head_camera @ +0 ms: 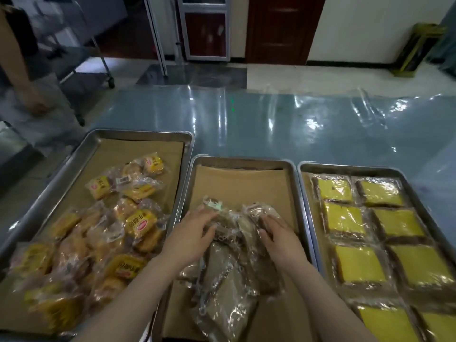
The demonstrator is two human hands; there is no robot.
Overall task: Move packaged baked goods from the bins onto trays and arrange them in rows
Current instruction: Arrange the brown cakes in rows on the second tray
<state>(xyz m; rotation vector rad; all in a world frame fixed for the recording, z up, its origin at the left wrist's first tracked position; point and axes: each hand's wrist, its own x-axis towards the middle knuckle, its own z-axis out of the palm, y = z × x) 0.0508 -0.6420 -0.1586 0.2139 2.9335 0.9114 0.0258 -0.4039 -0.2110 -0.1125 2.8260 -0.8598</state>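
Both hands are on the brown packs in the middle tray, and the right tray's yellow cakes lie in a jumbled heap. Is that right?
Not quite. In the head view the yellow cakes in the right tray lie in neat rows, not a heap. The rest holds.

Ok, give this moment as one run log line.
left hand: on brown packets | right hand: same packets | middle tray: piled | right tray: yellow cakes in rows
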